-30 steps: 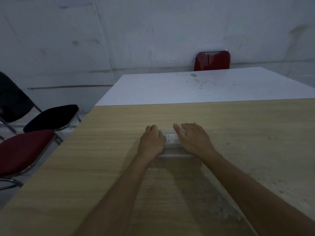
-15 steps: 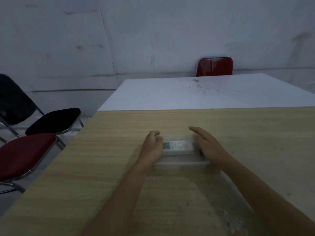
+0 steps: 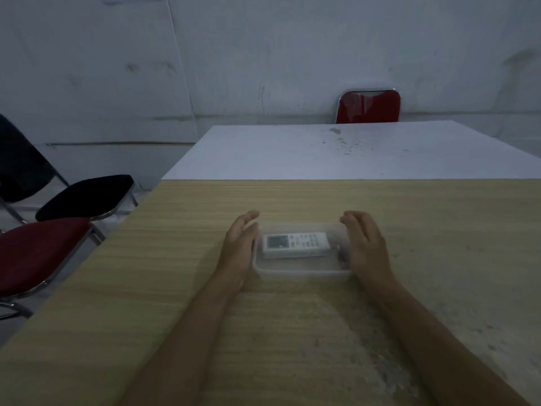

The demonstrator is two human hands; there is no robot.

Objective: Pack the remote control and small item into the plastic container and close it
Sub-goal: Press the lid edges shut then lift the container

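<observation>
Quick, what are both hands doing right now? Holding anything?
Left hand: open, flat against the left end of the plastic container, gripping nothing.
Right hand: open, beside the container's right end, gripping nothing.

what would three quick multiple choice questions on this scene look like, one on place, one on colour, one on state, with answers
1. Where is the remote control?
A. inside the plastic container
B. on the white table
C. on a chair

2. What colour is the chair behind the white table?
A. blue
B. red
C. green

3. How are the hands placed?
A. both flat on top of the container
B. one lifted out of view
C. open, one at each end of the container

Answers: 1 A, the remote shows through the clear walls. 2 B, its backrest is red. 3 C, the left hand and right hand flank the container with fingers extended.
</observation>
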